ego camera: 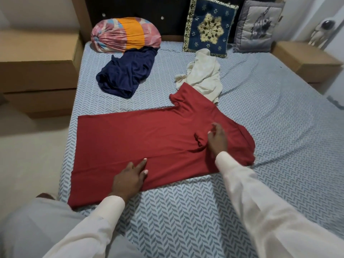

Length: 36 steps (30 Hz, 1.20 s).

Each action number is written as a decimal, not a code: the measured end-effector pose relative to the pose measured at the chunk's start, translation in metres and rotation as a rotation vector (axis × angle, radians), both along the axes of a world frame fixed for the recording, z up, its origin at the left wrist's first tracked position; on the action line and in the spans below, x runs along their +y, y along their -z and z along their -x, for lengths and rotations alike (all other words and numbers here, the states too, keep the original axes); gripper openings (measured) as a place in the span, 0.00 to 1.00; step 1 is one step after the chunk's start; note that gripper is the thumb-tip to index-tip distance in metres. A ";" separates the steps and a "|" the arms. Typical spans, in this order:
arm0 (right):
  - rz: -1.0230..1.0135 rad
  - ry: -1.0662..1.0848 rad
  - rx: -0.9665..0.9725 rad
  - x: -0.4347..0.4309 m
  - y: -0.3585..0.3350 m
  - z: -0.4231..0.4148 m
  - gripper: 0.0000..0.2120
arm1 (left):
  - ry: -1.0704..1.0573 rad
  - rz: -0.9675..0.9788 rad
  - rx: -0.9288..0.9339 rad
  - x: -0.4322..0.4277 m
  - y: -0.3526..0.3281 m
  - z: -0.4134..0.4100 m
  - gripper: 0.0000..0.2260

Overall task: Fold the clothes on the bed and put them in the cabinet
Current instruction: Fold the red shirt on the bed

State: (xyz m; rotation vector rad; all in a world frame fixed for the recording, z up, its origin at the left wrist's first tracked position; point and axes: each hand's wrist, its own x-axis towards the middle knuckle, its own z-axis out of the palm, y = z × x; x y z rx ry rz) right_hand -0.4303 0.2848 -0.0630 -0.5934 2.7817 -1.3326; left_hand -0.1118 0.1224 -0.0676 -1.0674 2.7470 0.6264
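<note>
A red T-shirt lies spread flat across the bed, its neck end to the right and one sleeve pointing toward the headboard. My left hand presses flat on the shirt's near edge with straight fingers. Over the chest area by the collar, my right hand rests on the cloth with relaxed, slightly bent fingers beside a small raised fold. A crumpled navy garment lies further back on the left. Behind the red sleeve sits a crumpled cream garment.
A striped bolster, a blue embroidered cushion and a grey cushion lean at the headboard. Brown bedside units stand at the left and right. The floor runs along the bed's left side.
</note>
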 end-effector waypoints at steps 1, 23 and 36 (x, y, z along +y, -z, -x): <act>-0.049 -0.083 0.047 0.010 0.001 -0.020 0.14 | -0.013 0.042 0.004 0.000 0.000 0.000 0.23; -0.381 0.065 0.252 0.080 0.010 0.009 0.13 | -0.301 0.281 0.028 -0.022 0.030 -0.021 0.34; -0.769 -0.440 0.158 -0.131 -0.009 0.042 0.23 | -0.147 0.333 0.073 -0.145 0.040 0.007 0.31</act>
